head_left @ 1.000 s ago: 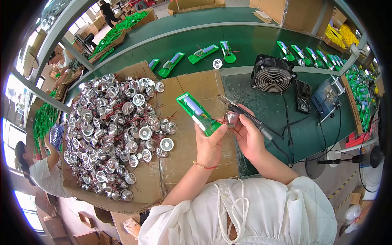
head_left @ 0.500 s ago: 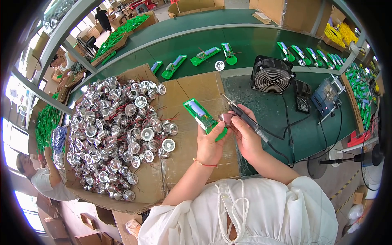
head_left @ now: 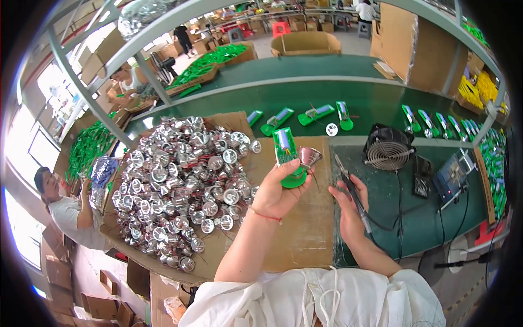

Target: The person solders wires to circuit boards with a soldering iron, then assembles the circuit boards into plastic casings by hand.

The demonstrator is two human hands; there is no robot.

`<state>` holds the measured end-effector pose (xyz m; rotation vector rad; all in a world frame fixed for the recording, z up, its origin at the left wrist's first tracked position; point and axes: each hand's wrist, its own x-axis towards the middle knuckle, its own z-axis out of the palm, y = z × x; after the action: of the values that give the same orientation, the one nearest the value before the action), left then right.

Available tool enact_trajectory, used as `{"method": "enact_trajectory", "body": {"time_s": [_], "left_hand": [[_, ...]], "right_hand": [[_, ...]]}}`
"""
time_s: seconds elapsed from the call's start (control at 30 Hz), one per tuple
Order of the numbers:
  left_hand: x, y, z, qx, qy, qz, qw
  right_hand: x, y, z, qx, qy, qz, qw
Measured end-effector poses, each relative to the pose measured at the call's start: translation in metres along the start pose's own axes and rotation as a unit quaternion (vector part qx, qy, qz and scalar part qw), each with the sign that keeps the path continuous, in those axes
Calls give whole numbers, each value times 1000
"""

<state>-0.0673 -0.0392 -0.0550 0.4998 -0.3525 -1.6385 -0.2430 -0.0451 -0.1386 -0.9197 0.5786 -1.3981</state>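
Observation:
My left hand is closed around a green plastic housing. Inside the housing lie a blue cylindrical cell and a small circuit board. A shiny reflector cup is pinched in the same hand, against the housing's right side, with thin wires hanging below it. To the right, apart from the housing, my right hand grips a soldering iron by its black handle, its tip pointing up and away from me. Both hands are above a flat cardboard sheet.
A cardboard box heaped with reflector cups stands at left. Green housings lie along the green bench beyond. At right are a black fan, a black tray and a blue soldering station with cables. Co-workers sit at left.
My hands have moved apart. The housing and reflector cup are now in my left hand alone, while my right hand has drawn away with the soldering iron. The whole view has shifted.

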Motion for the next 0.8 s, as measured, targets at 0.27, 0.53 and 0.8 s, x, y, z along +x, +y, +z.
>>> {"method": "enact_trajectory", "body": {"time_s": [0.27,0.53,0.8], "left_hand": [[21,62,0,17,-77,50,996],[34,87,-29,-32,-48,78,995],[41,82,-48,-61,-64,53,995]], "right_hand": [[-11,6,-9,-40,16,0,999],[-20,11,-22,-42,21,10,999],[-25,10,-28,-77,33,11,996]]}}
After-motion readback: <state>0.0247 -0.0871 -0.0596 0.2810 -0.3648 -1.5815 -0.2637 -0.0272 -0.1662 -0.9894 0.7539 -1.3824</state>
